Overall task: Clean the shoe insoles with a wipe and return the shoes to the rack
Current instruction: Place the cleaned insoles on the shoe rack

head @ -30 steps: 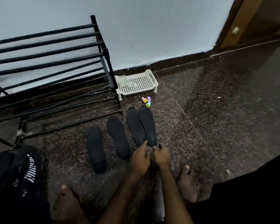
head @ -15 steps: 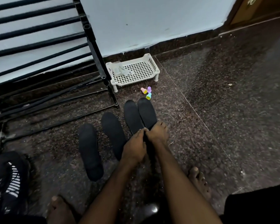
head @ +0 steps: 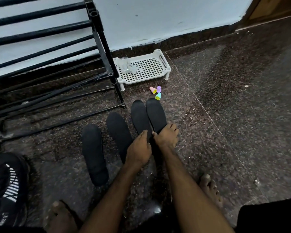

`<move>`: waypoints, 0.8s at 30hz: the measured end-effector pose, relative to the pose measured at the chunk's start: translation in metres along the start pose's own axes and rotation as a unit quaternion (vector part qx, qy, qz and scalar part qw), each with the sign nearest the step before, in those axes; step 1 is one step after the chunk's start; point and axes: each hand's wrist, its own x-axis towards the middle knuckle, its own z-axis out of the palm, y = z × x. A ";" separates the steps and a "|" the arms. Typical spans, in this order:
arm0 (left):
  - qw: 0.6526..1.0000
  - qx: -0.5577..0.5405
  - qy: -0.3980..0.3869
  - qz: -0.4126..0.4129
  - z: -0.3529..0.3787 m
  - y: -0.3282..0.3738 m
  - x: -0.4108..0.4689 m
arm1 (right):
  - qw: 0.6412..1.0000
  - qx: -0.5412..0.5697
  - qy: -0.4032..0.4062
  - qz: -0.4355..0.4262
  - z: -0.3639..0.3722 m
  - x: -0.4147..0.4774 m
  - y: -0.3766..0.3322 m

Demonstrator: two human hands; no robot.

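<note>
Granite floor (head: 225, 132), rack (head: 106, 52) far left, stamps (head: 156, 92) beyond; right hand (head: 166, 136) gripping rightmost insole (head: 155, 113), left hand (head: 139, 148) flat on neighbouring insole (head: 139, 115).

Home entryway: black metal shoe rack (head: 97, 47) left of the hands, granite floor (head: 233, 115), painted wall (head: 158, 19) beyond.
</note>
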 end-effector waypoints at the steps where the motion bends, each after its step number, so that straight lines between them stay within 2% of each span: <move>1: 1.000 0.000 -0.001 0.000 0.000 0.001 0.000 | 1.000 0.000 -0.003 0.001 -0.001 0.001 0.000; 8: 1.000 0.012 -0.002 0.006 -0.003 0.004 -0.002 | 1.000 0.010 0.012 -0.006 -0.009 -0.004 0.006; 11: 1.000 0.017 -0.009 0.009 0.000 0.007 -0.004 | 0.997 0.067 0.016 0.020 -0.014 -0.010 0.013; 13: 1.000 -0.019 -0.017 -0.014 0.004 0.009 -0.006 | 0.993 0.107 0.022 0.040 -0.018 -0.018 0.019; 15: 0.993 -0.105 -0.012 -0.057 0.009 0.011 -0.007 | 0.987 0.147 0.040 0.053 -0.025 -0.028 0.025; 17: 0.969 -0.223 -0.006 -0.107 0.010 0.015 -0.007 | 0.980 0.184 0.046 0.055 -0.031 -0.042 0.030; 20: 0.915 -0.368 -0.005 -0.163 -0.001 0.026 -0.010 | 0.974 0.219 0.046 0.033 -0.033 -0.070 0.031; 24: 0.860 -0.479 -0.008 -0.172 -0.036 0.037 -0.018 | 0.970 0.234 0.054 -0.014 -0.050 -0.106 0.016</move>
